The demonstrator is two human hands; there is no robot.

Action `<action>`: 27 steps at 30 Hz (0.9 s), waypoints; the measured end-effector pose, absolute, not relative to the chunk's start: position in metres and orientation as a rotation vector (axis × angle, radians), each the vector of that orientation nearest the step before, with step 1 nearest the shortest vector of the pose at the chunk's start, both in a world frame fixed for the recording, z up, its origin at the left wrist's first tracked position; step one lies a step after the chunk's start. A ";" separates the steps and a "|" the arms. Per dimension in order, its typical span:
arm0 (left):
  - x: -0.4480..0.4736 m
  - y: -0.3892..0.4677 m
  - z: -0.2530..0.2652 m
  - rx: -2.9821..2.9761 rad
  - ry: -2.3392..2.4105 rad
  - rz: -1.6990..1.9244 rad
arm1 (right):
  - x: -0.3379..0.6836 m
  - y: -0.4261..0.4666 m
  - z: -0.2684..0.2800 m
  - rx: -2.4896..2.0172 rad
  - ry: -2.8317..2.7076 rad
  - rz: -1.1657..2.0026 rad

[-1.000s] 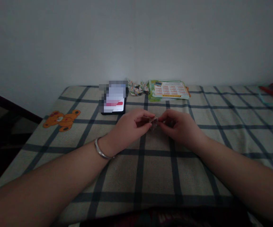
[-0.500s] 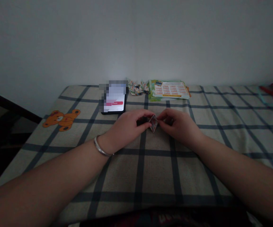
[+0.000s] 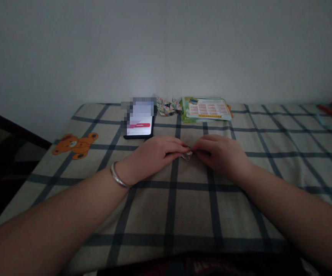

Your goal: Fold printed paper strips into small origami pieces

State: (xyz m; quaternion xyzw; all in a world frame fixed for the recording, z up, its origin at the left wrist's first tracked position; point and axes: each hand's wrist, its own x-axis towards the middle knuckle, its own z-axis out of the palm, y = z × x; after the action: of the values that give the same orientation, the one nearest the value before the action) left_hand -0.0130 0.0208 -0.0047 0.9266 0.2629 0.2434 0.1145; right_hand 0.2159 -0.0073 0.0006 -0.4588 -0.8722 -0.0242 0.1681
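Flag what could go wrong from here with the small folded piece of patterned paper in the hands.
The small folded piece of patterned paper is pinched by the left hand, with the right hand at its edge; pressing hard might crease or tear it. The folded patterned-paper pieces lie between the black phone with a lit screen and the stack of colourful rectangular printed sheets, so a careless reach might knock them.

left-wrist bangle (image 3: pixel 116 178): silver-coloured, smooth curved band, catches a little light, looks broader midway, narrower toward ends
left hand (image 3: pixel 156 153), right hand (image 3: pixel 226 155): bare
left forearm (image 3: pixel 76 211), right forearm (image 3: pixel 292 203): bare to frame edge
garment (image 3: pixel 206 265): dark, near black, shows dull reddish-pink patches plus blocky letter-like print, too dim to read
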 end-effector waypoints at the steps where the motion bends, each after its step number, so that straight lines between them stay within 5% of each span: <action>1: -0.013 0.021 -0.005 2.752 0.759 0.699 | 0.216 -0.007 0.001 -1.290 -2.514 -0.104; 27: -0.014 0.012 0.009 3.119 0.631 0.450 | 0.219 -0.019 0.012 -1.094 -2.732 -0.176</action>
State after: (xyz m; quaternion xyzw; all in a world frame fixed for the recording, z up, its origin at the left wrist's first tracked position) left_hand -0.0143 0.0118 0.0085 0.9698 0.1963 0.1398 -0.0361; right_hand 0.2188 -0.0193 0.0120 -0.3695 -0.9223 -0.0595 0.0967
